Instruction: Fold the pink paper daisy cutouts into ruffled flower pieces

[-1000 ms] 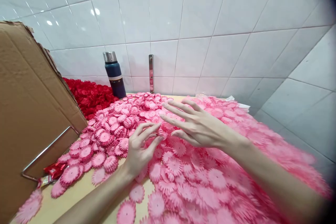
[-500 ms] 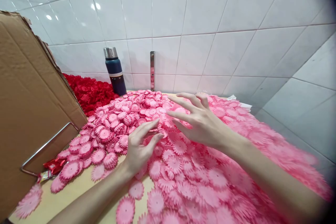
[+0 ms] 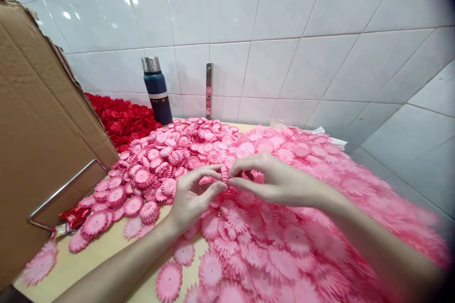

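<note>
A small stack of pink scalloped paper-like flower discs (image 3: 224,173) stands on edge between my two hands, above the pile. My left hand (image 3: 190,199) pinches it from the left, with thumb below and forefinger above. From the right, the thumb and forefinger of my right hand (image 3: 273,180) are closed together at the stack's edge; the exact contact is hard to make out. Under and around both hands spreads a large heap of similar pink flower discs (image 3: 245,220), many with a small hole in the centre.
A cardboard sheet or box side (image 3: 46,128) rises at the left, with a metal wire handle (image 3: 66,189) and a red wrapper (image 3: 74,217) beside it. A heap of red flower pieces (image 3: 122,120) and a blue bottle (image 3: 157,92) stand before the tiled wall (image 3: 277,4).
My right hand has come down and left from spread fingers to a pinch beside my left hand. My left fingers have closed, and the small stack now shows between the hands.
</note>
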Tool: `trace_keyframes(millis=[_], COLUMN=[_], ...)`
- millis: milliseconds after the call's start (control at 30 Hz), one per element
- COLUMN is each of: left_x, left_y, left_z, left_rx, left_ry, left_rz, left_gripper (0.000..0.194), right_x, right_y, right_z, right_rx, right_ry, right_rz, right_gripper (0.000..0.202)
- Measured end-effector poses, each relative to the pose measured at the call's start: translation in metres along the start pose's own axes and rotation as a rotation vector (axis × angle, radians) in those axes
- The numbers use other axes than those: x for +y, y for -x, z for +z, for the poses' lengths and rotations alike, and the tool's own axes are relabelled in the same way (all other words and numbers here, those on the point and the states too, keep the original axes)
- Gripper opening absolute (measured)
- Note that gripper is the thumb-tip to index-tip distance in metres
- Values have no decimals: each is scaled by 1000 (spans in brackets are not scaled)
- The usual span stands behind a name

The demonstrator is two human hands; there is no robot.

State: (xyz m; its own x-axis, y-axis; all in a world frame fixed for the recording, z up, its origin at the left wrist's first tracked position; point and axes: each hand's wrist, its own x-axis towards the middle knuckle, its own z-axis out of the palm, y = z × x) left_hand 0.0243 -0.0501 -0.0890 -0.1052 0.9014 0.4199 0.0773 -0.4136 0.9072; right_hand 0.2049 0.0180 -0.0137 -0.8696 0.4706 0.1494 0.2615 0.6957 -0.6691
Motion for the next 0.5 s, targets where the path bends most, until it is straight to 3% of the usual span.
trace_keyframes(millis=[200, 500], left_x=[2, -3], left_y=[-1, -1], left_z=[-1, -1], left_rx=[-19, -60], left_ry=[-99, -39], left_rz=[46, -3], left_gripper=[4, 7], right_x=[0, 2], right_y=[2, 1], right_z=[1, 2], right_rx=[-67, -71], right_ry=[10, 41], right_rz=[27, 45], right_gripper=[20, 25])
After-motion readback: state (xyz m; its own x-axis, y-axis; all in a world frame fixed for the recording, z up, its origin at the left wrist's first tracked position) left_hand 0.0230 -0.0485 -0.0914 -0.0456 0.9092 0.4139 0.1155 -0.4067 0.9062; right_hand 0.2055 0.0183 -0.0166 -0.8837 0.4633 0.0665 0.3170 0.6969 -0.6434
